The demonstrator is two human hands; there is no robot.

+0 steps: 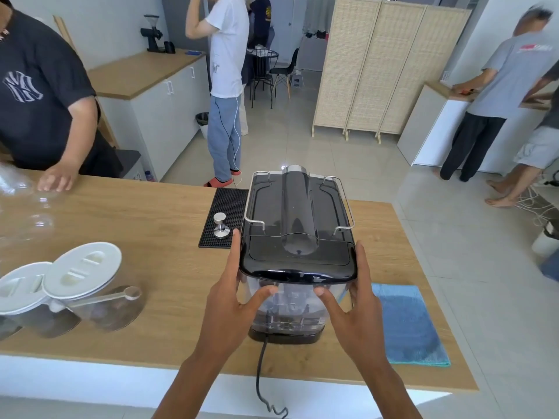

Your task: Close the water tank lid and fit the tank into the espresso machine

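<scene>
The black espresso machine (pixel 298 213) stands on the wooden counter with its back toward me. The clear water tank (pixel 290 306) sits against the machine's back, and its black lid (pixel 299 261) lies flat and closed on top. My left hand (pixel 233 297) holds the tank's left side, fingers up along the lid edge and thumb on the clear front wall. My right hand (pixel 354 300) mirrors it on the right side, thumb on the front wall.
A black rubber mat (pixel 223 207) with a steel tamper (pixel 220 225) lies left of the machine. Two lidded jars (pixel 81 275) with a scoop stand at the left. A blue cloth (pixel 405 322) lies at the right. The power cord (pixel 260 376) hangs over the counter's near edge. Another person's hand (pixel 57 179) rests far left.
</scene>
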